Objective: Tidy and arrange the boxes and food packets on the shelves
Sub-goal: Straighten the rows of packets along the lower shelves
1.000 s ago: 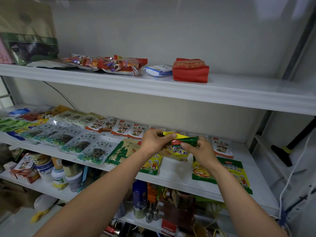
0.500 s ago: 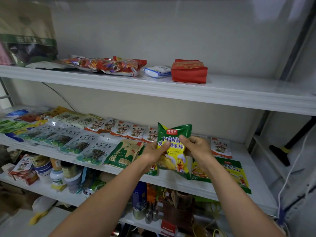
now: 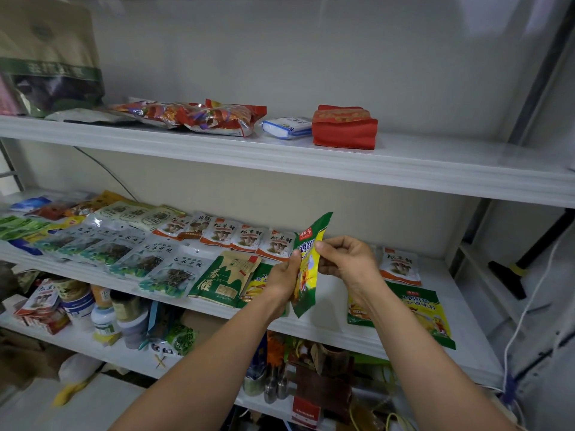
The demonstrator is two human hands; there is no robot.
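A green and yellow seasoning packet is held upright and turned nearly edge-on above the middle shelf. My left hand grips its left side and my right hand pinches its right edge near the top. A matching green and yellow packet lies flat to the right of my right wrist, and another lies partly hidden behind my left hand. A row of white and orange mushroom packets runs along the back of the shelf.
A green and tan packet and several clear dried-food packets lie left of my hands. The top shelf bears a red bag, a white and blue pack and red snack bags. Jars and tins stand on the lower shelf.
The packet was lifted from flat on the shelf, stood upright facing me, and has now turned edge-on between my hands. Both hands kept hold of it.
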